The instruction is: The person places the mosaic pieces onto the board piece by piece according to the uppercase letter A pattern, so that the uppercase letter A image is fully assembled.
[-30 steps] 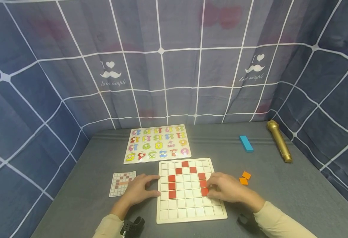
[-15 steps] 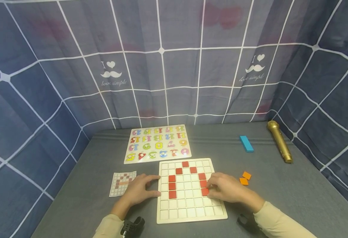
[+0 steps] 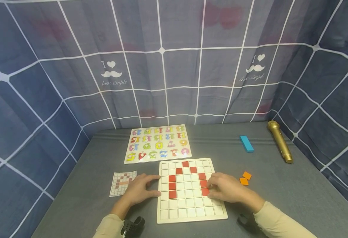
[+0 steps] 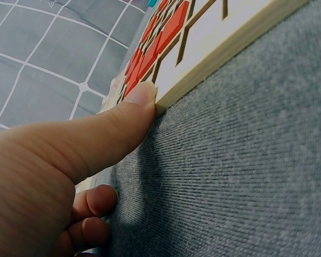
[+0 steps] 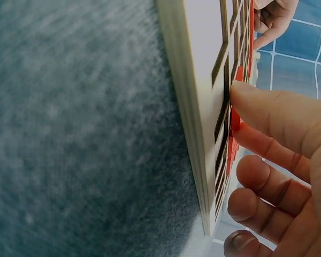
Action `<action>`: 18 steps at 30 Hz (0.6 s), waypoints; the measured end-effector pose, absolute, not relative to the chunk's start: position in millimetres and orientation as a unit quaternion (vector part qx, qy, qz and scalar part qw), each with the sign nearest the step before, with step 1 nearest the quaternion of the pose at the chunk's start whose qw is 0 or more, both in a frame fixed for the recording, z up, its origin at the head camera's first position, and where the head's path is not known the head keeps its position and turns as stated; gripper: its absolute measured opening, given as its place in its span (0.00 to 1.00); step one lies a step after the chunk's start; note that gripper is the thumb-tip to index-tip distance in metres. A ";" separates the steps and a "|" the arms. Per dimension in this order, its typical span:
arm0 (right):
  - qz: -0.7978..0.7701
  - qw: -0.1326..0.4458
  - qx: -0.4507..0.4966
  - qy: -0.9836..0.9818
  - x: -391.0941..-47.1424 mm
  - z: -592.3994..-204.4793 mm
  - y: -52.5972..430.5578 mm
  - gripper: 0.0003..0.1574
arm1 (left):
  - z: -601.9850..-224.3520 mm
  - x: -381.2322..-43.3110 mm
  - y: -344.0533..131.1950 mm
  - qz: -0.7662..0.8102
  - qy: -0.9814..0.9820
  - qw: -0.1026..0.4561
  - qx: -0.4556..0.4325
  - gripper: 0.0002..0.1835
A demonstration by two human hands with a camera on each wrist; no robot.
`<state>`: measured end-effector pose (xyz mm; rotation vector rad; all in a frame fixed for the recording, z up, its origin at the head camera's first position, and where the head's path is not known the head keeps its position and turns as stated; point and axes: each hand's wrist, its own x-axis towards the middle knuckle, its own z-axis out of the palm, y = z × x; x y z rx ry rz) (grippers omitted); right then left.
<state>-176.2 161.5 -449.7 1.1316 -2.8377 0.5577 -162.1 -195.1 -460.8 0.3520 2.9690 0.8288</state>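
A pale wooden grid board lies on the table, with several red square tiles set in its cells in two slanting lines that meet at the top. My left hand rests at the board's left edge, thumb and index finger extended against it. In the left wrist view the thumb touches the board's side. My right hand is over the board's right side, where thumb and index finger pinch the lowest red tile of the right column. The right wrist view shows that red tile between them.
A printed pattern card lies left of the board. Behind it is a number puzzle. To the right are two orange tiles, a blue block and a gold microphone. A checked curtain surrounds the table.
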 end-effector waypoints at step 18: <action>0.187 0.016 0.366 -0.912 -176.6 -447.5 161.2 0.12 | -460.0 -162.5 -195.1 0.265 0.957 0.021 0.113 0.33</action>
